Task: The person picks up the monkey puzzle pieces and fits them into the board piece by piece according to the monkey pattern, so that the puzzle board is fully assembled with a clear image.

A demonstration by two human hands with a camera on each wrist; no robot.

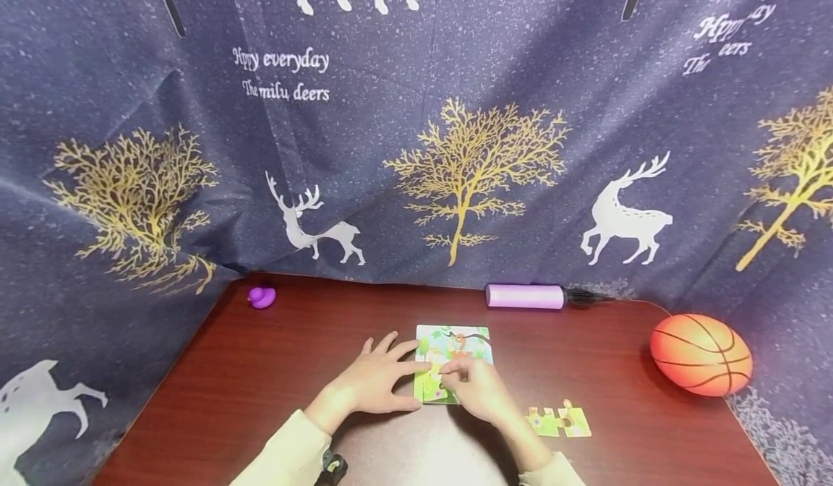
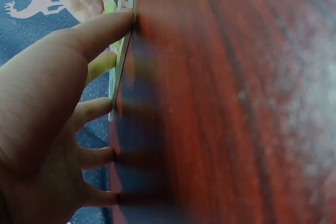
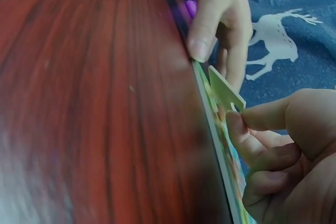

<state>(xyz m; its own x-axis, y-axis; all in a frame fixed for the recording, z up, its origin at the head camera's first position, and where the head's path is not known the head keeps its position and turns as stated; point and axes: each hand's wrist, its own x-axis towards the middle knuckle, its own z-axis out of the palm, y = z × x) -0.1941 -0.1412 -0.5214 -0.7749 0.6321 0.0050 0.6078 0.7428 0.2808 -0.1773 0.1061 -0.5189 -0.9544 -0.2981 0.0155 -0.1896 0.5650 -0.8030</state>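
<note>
1. Fingers (image 1: 410,368) spread, the left hand (image 1: 369,385) rests at the puzzle board's (image 1: 449,335) left side, thumb against its edge.
2. Over the puzzle board, the right hand (image 1: 483,392) pinches a green puzzle piece (image 3: 224,88), tilted, between thumb and index finger.
3. Right of the puzzle board and slightly nearer the person, loose puzzle pieces (image 1: 578,424) lie on the dark red counter (image 1: 351,309).
4. Behind the puzzle board, rightward, lies a lilac cylinder (image 1: 524,296); farther right, a basketball (image 1: 701,356).
5. Behind it, well left, sits a purple duck (image 1: 263,298).
</note>
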